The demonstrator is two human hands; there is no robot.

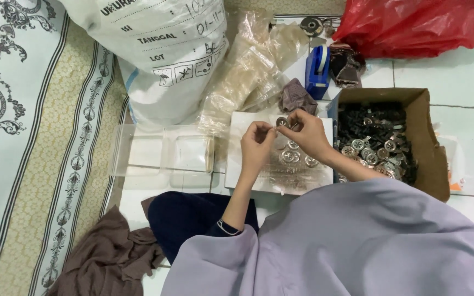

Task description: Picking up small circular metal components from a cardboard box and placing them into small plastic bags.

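White floor tiles point(462, 82) formed the work surface, bordered at left by a patterned mat point(23, 137) in pale green and cream. Item held: one small round metal disc point(282, 121), raised above a white tray point(237, 164) and pinched between both hands. Left hand point(257, 147): fingers curled, thumb and forefinger tips pressed together at the disc's left edge. Right hand point(306, 133): fingers bent, thumb and forefinger pinching the disc from the right; whether the other fingers touched it could not be told. Beneath the hands, on the tray, lay several similar round metal parts point(292, 156), partly hidden by the wrists. Just right of the tray stood an open cardboard box point(432, 142) filled with dark and silver metal pieces point(374, 142). Left of the tray sat a clear plastic container point(163, 153), touching the tray's edge or nearly so. Behind the tray: crumpled clear plastic bags point(242, 71), a large white sack point(154, 49), a blue tape dispenser point(317, 68), a small grey cloth point(296, 97) and a red plastic bag point(412, 24). Foreground: lilac garment point(357, 241) covering the lap and blocking the tray's near edge; brown cloth point(108, 255) bunched at lower left.
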